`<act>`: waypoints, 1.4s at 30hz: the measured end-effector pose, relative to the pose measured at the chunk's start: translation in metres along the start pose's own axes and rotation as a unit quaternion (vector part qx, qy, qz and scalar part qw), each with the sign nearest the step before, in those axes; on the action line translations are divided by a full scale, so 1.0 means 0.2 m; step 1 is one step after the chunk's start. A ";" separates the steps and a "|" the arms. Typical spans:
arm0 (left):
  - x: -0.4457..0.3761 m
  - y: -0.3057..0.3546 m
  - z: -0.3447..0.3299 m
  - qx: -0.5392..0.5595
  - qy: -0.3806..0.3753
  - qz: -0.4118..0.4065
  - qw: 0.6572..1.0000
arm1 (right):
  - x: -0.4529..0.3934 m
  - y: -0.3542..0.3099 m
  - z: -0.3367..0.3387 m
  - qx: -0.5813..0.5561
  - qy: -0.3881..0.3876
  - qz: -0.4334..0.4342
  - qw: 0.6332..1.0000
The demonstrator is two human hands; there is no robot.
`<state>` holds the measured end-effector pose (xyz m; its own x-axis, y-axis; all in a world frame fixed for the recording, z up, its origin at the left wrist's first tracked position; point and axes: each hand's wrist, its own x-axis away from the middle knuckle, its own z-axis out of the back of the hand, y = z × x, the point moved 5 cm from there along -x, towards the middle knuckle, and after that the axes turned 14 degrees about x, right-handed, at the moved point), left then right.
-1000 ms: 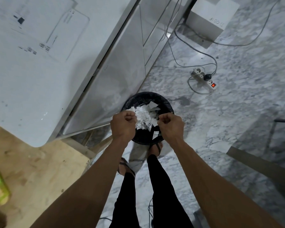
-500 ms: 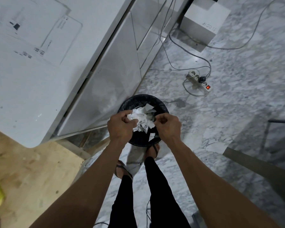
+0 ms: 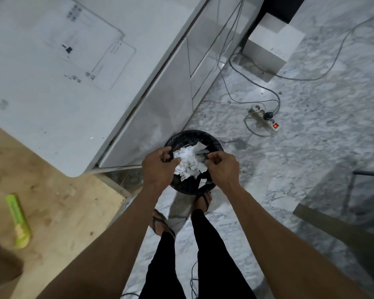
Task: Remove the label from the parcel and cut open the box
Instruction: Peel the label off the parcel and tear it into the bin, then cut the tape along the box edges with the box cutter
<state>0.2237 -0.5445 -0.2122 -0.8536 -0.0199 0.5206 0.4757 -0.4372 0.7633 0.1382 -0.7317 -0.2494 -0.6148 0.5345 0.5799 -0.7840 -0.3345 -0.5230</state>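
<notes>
I stand over a round black bin point(image 3: 212, 139) on the floor. A bunch of torn white label pieces point(image 3: 189, 161) hangs between my hands just above it. My left hand point(image 3: 159, 167) has its fingers curled at the left edge of the bunch. At the right edge, my right hand point(image 3: 221, 168) is pinched on the paper. A few loose scraps point(image 3: 202, 182) lie lower inside the bin. A green utility knife point(image 3: 17, 221) rests on the wooden table point(image 3: 63, 212) at the left. At the bottom left corner is a blurred brown shape point(image 3: 0, 268), possibly the parcel.
A white desk point(image 3: 52, 93) with printed sheets and drawer fronts stands left of the bin. A power strip point(image 3: 265, 119) with a lit red switch and loose cables lies on the marble floor. A white box point(image 3: 272, 44) sits at the back. My sandalled feet are right behind the bin.
Both fists were clenched tight on the paper; now the fingers have loosened and the left thumb and forefinger have parted. More scraps lie in the bin.
</notes>
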 end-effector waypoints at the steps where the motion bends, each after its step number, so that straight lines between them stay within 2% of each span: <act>1: 0.03 0.03 0.03 0.009 -0.001 -0.001 1.000 | 0.03 -0.03 0.02 0.001 -0.004 0.006 1.000; 8: 0.29 0.25 0.25 0.048 -0.016 -0.019 0.999 | 0.24 -0.23 0.17 -0.003 -0.005 0.059 0.998; 14: 0.55 0.21 0.57 0.068 -0.007 -0.044 0.997 | 0.55 -0.40 0.19 -0.026 0.003 0.091 0.996; 17: 0.69 0.10 0.77 0.075 0.005 -0.054 0.996 | 0.72 -0.47 0.11 -0.019 -0.036 0.103 0.994; 20: 0.87 -0.07 1.05 0.082 0.041 -0.062 0.994 | 0.98 -0.60 -0.02 0.020 -0.069 0.165 0.984; 28: 1.39 -0.64 1.69 0.100 0.150 -0.052 0.982 | 1.74 -0.81 -0.50 0.095 -0.145 0.350 0.920; 35: 1.70 -1.04 2.00 0.085 0.221 0.002 0.972 | 2.09 -0.80 -0.90 0.147 -0.226 0.367 0.890; 42: 1.62 -1.08 2.17 0.036 0.261 -0.022 0.964 | 2.07 -0.94 -1.10 0.215 -0.184 0.369 0.885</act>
<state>-0.0637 -0.0664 -0.0414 -0.8548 -0.4615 0.2373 0.4338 -0.3843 0.8150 0.0500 -0.2776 -0.0492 -0.8972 -0.2147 0.3858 -0.0696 -0.7941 -0.6037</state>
